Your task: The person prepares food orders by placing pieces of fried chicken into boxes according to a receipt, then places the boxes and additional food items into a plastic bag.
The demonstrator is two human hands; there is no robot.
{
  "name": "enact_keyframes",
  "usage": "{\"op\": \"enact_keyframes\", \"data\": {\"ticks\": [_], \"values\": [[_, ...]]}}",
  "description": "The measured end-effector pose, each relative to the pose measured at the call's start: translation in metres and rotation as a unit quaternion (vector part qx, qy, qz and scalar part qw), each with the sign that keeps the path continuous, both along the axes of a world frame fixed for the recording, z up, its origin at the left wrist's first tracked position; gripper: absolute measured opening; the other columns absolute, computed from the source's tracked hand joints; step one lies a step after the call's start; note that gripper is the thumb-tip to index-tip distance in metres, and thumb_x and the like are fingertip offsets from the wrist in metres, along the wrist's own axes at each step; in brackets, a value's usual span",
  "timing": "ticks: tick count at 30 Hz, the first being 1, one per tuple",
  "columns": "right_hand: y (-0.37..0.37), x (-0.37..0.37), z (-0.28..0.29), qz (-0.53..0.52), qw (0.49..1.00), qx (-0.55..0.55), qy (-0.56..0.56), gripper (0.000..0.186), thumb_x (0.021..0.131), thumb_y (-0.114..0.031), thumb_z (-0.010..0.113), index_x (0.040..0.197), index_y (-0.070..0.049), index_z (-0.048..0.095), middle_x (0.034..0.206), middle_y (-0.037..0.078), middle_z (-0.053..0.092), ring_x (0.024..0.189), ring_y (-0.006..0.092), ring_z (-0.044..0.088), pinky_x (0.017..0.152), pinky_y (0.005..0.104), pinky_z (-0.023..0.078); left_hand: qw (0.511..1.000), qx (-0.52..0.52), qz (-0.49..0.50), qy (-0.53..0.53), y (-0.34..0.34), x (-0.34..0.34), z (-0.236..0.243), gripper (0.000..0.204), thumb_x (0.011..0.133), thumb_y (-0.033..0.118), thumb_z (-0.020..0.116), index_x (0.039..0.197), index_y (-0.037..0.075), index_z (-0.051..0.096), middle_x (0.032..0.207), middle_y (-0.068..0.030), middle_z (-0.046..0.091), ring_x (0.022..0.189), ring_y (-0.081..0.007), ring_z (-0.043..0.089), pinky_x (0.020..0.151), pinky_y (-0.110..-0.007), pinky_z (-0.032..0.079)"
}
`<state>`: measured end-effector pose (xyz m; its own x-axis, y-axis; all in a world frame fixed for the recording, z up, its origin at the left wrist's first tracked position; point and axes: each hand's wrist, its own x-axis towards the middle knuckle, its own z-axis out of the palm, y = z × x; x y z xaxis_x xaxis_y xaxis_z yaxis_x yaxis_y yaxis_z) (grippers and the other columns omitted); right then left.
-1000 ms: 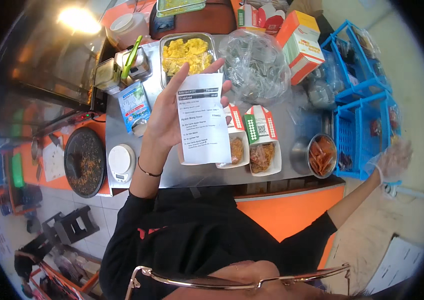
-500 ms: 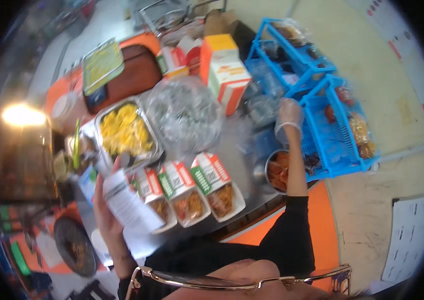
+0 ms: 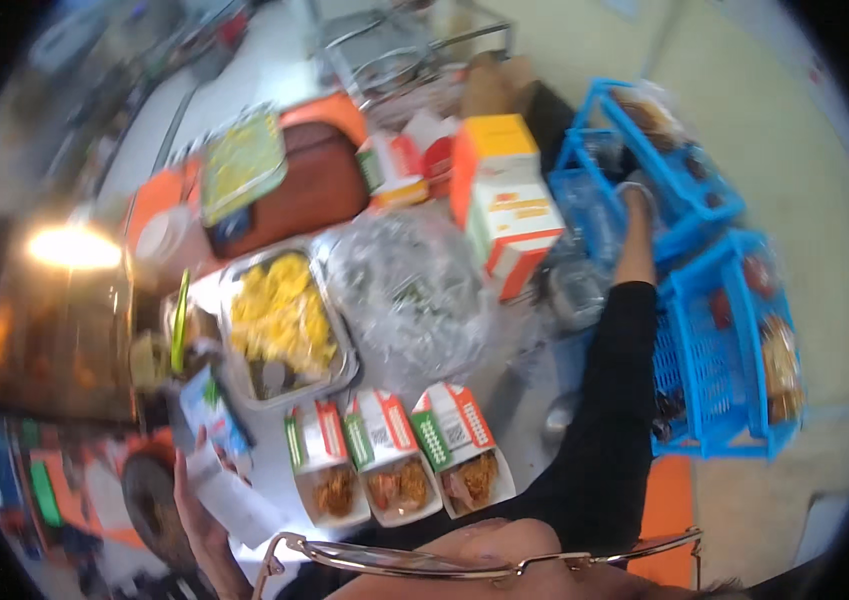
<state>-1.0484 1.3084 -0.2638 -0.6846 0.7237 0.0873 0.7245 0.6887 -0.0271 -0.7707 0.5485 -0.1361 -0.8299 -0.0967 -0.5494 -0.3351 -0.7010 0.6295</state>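
- Left hand: grip clamped on white rectangular paper slip, at near-left corner of grey metal surface.
- Right hand: at farther blue plastic basket by right edge; cannot tell its grip.

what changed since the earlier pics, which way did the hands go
The right hand swung from beyond the nearer blue basket to the farther blue basket; its grip is unclear. The left hand, still holding the paper slip, moved left, uncovering the food boxes. The view turned too. The food boxes and metal tray stayed put.
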Motion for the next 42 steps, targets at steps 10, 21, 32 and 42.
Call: {"op": "enact_keyframes", "data": {"ticks": [10,21,32,42], "values": [[-0.174,0.068,0.045,0.391,0.824,0.105,0.396,0.030,0.087,-0.012,0.050,0.114,-0.002,0.058,0.113,0.014,0.060,0.102,0.0283,0.059,0.085,0.0350,0.047,0.991,0.063,0.057,0.106,-0.040,0.071,0.012,0.052,0.094,0.035,0.042,0.139,0.011,0.030,0.101,-0.0098,0.056,0.085,-0.0200,0.059,0.079,-0.042,0.050],[-0.576,0.369,-0.031,0.641,0.747,-0.068,0.163,0.045,0.084,-0.021,0.051,0.127,-0.009,0.050,0.126,0.010,0.052,0.119,0.0247,0.047,0.098,0.0443,0.037,0.975,0.185,-0.055,0.113,-0.118,0.100,-0.040,0.051,0.093,0.030,0.045,0.139,0.010,0.031,0.102,-0.0093,0.057,0.085,-0.0193,0.061,0.083,-0.041,0.048],[-0.792,0.312,0.003,0.268,0.681,-0.580,0.358,0.077,0.091,-0.048,0.042,0.144,-0.007,0.005,0.146,0.022,0.017,0.137,0.0351,0.014,0.110,0.0400,0.015,0.689,-0.631,-0.014,0.356,-0.096,0.147,-0.120,0.076,0.060,0.014,0.077,0.123,-0.001,0.039,0.094,-0.0086,0.045,0.082,-0.0168,0.047,0.072,-0.028,0.041],[-0.768,0.311,-0.022,0.484,0.733,-0.277,0.389,0.075,0.085,-0.031,0.058,0.143,-0.010,0.016,0.149,0.021,0.004,0.137,0.0382,0.008,0.110,0.0424,0.016,0.673,-0.626,0.027,0.393,-0.099,0.125,-0.095,0.075,0.063,0.022,0.079,0.124,0.001,0.042,0.103,-0.0138,0.048,0.099,-0.0259,0.048,0.078,-0.038,0.043]]}}
